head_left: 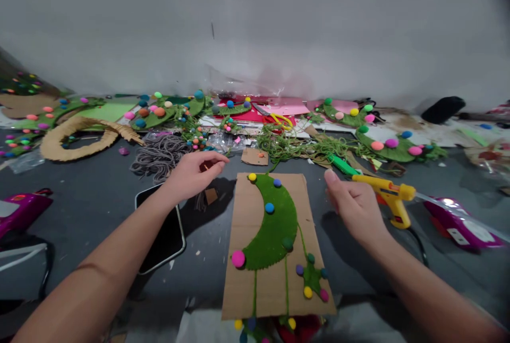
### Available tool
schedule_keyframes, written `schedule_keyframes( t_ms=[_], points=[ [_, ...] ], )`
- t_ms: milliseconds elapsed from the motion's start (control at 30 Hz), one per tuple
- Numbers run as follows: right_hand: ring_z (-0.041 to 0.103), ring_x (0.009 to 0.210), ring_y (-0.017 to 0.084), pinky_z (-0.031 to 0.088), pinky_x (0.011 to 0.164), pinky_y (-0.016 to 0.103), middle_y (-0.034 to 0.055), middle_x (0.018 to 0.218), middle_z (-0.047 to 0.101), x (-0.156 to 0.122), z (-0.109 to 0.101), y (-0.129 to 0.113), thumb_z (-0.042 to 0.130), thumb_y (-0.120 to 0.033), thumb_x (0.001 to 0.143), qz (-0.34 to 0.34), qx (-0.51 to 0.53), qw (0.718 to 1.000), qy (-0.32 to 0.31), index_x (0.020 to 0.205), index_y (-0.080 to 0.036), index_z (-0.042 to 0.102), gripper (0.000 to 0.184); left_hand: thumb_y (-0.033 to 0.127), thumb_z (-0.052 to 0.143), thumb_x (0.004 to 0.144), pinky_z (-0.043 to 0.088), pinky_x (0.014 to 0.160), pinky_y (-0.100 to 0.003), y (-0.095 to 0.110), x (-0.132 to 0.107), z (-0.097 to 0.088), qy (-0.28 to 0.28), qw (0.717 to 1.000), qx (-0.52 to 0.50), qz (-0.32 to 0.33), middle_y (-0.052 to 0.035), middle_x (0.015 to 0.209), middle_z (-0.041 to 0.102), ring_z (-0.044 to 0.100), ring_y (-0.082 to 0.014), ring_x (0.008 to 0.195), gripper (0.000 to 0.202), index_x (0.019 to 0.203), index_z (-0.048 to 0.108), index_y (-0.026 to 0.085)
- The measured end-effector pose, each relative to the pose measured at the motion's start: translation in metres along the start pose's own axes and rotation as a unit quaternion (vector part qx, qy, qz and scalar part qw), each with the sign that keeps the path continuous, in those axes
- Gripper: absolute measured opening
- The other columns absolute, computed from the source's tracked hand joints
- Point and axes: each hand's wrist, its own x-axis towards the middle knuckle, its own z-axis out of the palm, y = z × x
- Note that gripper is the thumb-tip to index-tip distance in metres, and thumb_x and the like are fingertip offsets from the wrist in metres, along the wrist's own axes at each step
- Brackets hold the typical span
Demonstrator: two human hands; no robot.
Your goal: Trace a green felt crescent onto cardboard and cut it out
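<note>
A cardboard sheet (243, 279) lies in front of me with a green felt crescent (274, 226) on it, dotted with coloured pom-poms, and a small green star (313, 276) on a string. My left hand (193, 173) hovers left of the cardboard's top edge, fingers drawn together over a small cardboard scrap; whether it holds anything is hidden. My right hand (354, 205) is to the right of the cardboard, fingers curled loosely, next to a yellow glue gun (388, 194) that lies on the table. The hand does not grip the gun.
A dark phone (165, 237) lies under my left forearm. Grey yarn (159, 154), green yarn (298, 146), yellow-handled scissors (281, 120), felt crescents with pom-poms and paper crowd the back. Purple packets (458, 223) lie right and left.
</note>
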Motion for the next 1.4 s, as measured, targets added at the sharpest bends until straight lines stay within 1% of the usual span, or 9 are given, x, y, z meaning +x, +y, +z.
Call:
schedule_keyframes(
  t_ms=[167, 300, 433, 567, 700, 900, 1100, 1233, 1400],
  points=[
    [0.072, 0.099, 0.030, 0.059, 0.082, 0.042, 0.0135, 0.107, 0.077, 0.004, -0.007, -0.006, 0.028, -0.092, 0.093, 0.077, 0.228, 0.961, -0.134, 0.095, -0.026, 0.080, 0.084, 0.049, 0.064, 0.090, 0.047, 0.061, -0.027, 0.002, 0.000, 0.000, 0.002, 1.000, 0.000, -0.001, -0.0052, 0.080, 0.077, 0.063, -0.0170, 0.065, 0.038, 0.102, 0.081, 0.018],
    [0.060, 0.141, 0.035, 0.059, 0.104, 0.052, 0.0073, 0.164, 0.055, 0.007, -0.011, -0.007, 0.040, -0.095, 0.087, 0.145, 0.308, 0.928, -0.152, 0.139, -0.034, 0.070, 0.086, 0.051, 0.066, 0.089, 0.047, 0.060, -0.026, 0.001, 0.001, 0.001, 0.004, 1.000, -0.004, -0.003, -0.0051, 0.080, 0.077, 0.064, -0.0169, 0.065, 0.038, 0.101, 0.082, 0.018],
    [0.074, 0.067, 0.020, 0.059, 0.058, 0.031, 0.0097, 0.108, 0.082, 0.006, -0.004, 0.002, 0.092, -0.059, 0.071, 0.187, 0.220, 0.955, -0.071, 0.113, -0.026, 0.073, 0.056, 0.049, 0.065, 0.091, 0.047, 0.061, -0.026, -0.002, 0.000, 0.003, -0.002, 1.000, -0.001, -0.003, -0.0047, 0.080, 0.077, 0.065, -0.0167, 0.066, 0.037, 0.102, 0.082, 0.018],
    [0.025, 0.030, 0.006, 0.014, 0.034, 0.024, -0.0061, 0.037, 0.039, 0.006, 0.002, 0.009, 0.076, -0.077, 0.080, 0.194, 0.067, 0.977, -0.063, 0.059, -0.022, 0.055, 0.063, 0.048, 0.064, 0.095, 0.048, 0.064, -0.026, -0.001, -0.001, 0.002, -0.018, 0.999, 0.015, 0.028, -0.0054, 0.092, 0.079, 0.066, -0.0162, 0.072, 0.036, 0.107, 0.082, 0.019],
    [0.023, 0.041, 0.008, 0.022, 0.042, 0.028, -0.0061, 0.042, 0.023, 0.005, 0.003, 0.008, 0.061, -0.078, 0.091, 0.087, 0.020, 0.992, -0.090, 0.045, -0.024, 0.027, 0.078, 0.044, 0.060, 0.100, 0.050, 0.073, -0.027, 0.002, -0.004, 0.001, -0.062, 0.992, 0.030, 0.105, -0.0064, 0.101, 0.079, 0.069, -0.0181, 0.084, 0.033, 0.109, 0.082, 0.021],
    [0.073, 0.096, 0.023, 0.057, 0.087, 0.035, 0.0097, 0.109, 0.077, 0.000, 0.006, 0.017, 0.066, -0.037, 0.099, -0.138, -0.105, 0.979, -0.108, 0.107, -0.022, 0.078, 0.021, 0.031, 0.050, 0.108, 0.051, 0.094, -0.028, 0.019, -0.018, 0.009, -0.224, 0.949, 0.053, 0.216, -0.0078, 0.118, 0.075, 0.071, -0.0182, 0.106, 0.031, 0.119, 0.078, 0.022],
    [0.073, 0.079, 0.023, 0.053, 0.101, 0.049, 0.0024, 0.068, 0.073, -0.005, 0.008, 0.020, 0.064, -0.045, 0.104, -0.145, -0.232, 0.958, -0.084, 0.067, -0.023, 0.068, 0.042, 0.033, 0.049, 0.110, 0.050, 0.102, -0.030, 0.032, -0.028, 0.013, -0.286, 0.926, 0.086, 0.232, -0.0064, 0.130, 0.073, 0.069, -0.0200, 0.117, 0.032, 0.127, 0.075, 0.026],
    [0.069, 0.122, 0.031, 0.039, 0.116, 0.061, 0.0074, 0.112, 0.081, 0.004, 0.002, 0.017, 0.062, -0.040, 0.104, -0.246, -0.282, 0.923, -0.094, 0.085, -0.027, 0.079, 0.029, 0.031, 0.050, 0.108, 0.050, 0.103, -0.032, 0.032, -0.027, 0.014, -0.272, 0.928, 0.082, 0.243, -0.0065, 0.128, 0.075, 0.069, -0.0209, 0.116, 0.031, 0.125, 0.076, 0.025],
    [0.072, 0.108, 0.032, 0.054, 0.093, 0.048, 0.0129, 0.121, 0.079, 0.095, -0.042, 0.002, 0.062, -0.028, 0.102, -0.161, -0.413, 0.896, -0.035, 0.103, -0.024, 0.082, 0.021, 0.026, 0.053, 0.105, 0.053, 0.094, -0.032, 0.032, -0.025, 0.017, -0.246, 0.930, 0.082, 0.259, -0.0086, 0.118, 0.077, 0.072, -0.0221, 0.106, 0.027, 0.118, 0.077, 0.023]
  ],
)
